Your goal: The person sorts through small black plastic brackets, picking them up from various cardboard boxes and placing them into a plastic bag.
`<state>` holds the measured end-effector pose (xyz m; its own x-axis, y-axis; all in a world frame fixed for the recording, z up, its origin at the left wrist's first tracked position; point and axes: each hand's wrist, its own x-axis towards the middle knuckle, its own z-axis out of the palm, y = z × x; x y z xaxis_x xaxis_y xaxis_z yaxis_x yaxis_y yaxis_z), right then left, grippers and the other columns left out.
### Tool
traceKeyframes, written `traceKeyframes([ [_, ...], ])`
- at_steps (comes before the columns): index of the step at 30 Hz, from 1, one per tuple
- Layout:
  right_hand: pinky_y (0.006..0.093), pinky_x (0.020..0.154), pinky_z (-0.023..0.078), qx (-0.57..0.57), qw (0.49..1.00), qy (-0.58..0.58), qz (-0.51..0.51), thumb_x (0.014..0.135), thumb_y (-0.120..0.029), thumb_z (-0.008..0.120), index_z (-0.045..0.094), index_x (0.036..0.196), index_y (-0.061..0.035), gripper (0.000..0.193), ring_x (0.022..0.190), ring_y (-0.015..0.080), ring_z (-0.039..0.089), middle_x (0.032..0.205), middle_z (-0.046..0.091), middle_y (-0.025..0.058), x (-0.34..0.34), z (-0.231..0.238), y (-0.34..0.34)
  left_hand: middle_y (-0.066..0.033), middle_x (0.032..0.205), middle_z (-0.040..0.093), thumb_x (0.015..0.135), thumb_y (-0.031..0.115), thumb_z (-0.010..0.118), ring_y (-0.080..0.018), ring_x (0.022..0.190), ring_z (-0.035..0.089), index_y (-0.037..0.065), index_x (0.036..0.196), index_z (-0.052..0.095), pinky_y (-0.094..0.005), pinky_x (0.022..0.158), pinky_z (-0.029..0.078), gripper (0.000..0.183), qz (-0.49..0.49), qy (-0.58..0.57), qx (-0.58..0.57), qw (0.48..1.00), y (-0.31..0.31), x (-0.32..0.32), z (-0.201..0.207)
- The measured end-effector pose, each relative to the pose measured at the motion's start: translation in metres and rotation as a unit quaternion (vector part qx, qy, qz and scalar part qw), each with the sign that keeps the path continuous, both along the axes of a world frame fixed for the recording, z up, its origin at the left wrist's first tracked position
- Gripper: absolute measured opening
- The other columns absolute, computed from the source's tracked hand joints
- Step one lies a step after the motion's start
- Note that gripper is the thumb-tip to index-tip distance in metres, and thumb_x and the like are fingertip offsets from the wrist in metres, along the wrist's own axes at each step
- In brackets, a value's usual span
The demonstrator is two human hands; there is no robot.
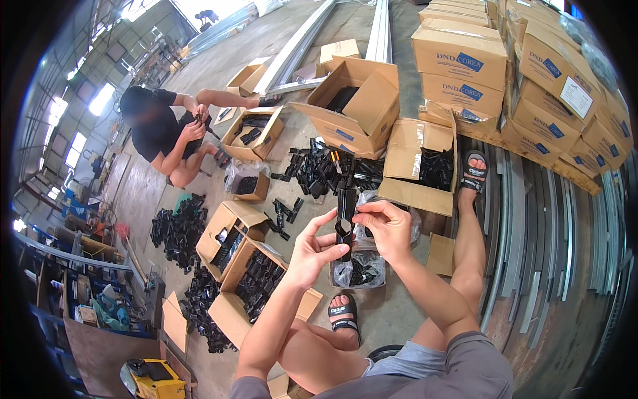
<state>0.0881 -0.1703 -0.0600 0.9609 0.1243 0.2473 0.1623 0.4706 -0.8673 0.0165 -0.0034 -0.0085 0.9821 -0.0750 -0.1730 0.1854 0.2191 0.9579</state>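
Observation:
Upright in front of me is a long glossy black metal bracket (346, 203) with a rounded opening in its lower part. My left hand (311, 251) grips it between thumb and fingers around that opening. Thumb and fingertips of my right hand (385, 229) are pinched together at the bracket's right side; whatever they hold there is too small to make out. Below my hands stands a small box (377, 279) lined with clear plastic, with small black pieces inside. Just beyond the bracket lies a heap of similar black parts (312, 174) on the floor.
Open cartons of black parts stand at left (229, 300) and ahead (372, 126); another carton (419, 195) is right of the heap. Stacked closed boxes (458, 60) rise at far right, beside long metal profiles (531, 253). A co-worker (156, 133) sits at far left handling a black part.

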Motion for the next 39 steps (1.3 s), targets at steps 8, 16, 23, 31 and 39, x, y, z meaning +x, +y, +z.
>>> traceKeyframes([
  [8,0.0241,0.076,0.057,-0.042,0.999,-0.012,-0.010,0.089,0.001,0.071,0.072,0.104,0.0051,0.015,0.087,0.0130,0.071,0.097,0.075,0.0101,-0.005,0.000,0.000,-0.0222,0.111,0.070,0.085,-0.007,0.072,-0.0266,0.105,0.070,0.007,0.150,0.036,-0.0390,0.093,0.056,0.076,0.010,-0.007,-0.005,1.000,0.001,-0.001,0.002],
  [16,0.0258,0.074,0.057,-0.072,0.996,-0.026,-0.043,0.090,-0.003,0.072,0.071,0.102,0.0061,0.015,0.084,0.0129,0.072,0.095,0.075,0.0116,-0.010,0.003,0.001,-0.0200,0.110,0.071,0.085,-0.009,0.071,-0.0241,0.103,0.071,0.007,0.149,0.037,-0.0361,0.091,0.056,0.074,0.011,-0.017,0.017,1.000,-0.001,-0.004,0.005],
  [23,0.0270,0.069,0.056,-0.124,0.988,-0.057,-0.073,0.090,-0.007,0.073,0.070,0.099,0.0053,0.015,0.078,0.0136,0.071,0.089,0.074,0.0121,-0.011,0.006,0.001,-0.0173,0.111,0.071,0.085,-0.010,0.071,-0.0194,0.101,0.069,0.007,0.149,0.039,-0.0320,0.089,0.056,0.073,0.006,-0.027,0.034,0.999,-0.002,-0.005,0.008],
  [31,0.0244,0.068,0.054,-0.165,0.976,-0.103,-0.098,0.092,-0.005,0.071,0.067,0.096,0.0054,0.012,0.076,0.0113,0.069,0.086,0.071,0.0091,-0.011,0.009,0.001,-0.0163,0.114,0.070,0.086,-0.011,0.070,-0.0160,0.102,0.067,0.008,0.149,0.040,-0.0300,0.089,0.056,0.072,-0.003,-0.037,0.046,0.998,0.000,-0.006,0.007],
  [39,0.0321,0.067,0.054,-0.189,0.971,-0.118,-0.093,0.095,-0.013,0.067,0.062,0.098,0.0025,0.017,0.074,0.0217,0.070,0.087,0.070,0.0134,-0.012,0.008,0.002,-0.0163,0.115,0.069,0.086,-0.010,0.070,-0.0160,0.102,0.067,0.008,0.149,0.039,-0.0302,0.090,0.056,0.073,-0.009,-0.032,0.046,0.998,0.000,-0.006,0.006],
])
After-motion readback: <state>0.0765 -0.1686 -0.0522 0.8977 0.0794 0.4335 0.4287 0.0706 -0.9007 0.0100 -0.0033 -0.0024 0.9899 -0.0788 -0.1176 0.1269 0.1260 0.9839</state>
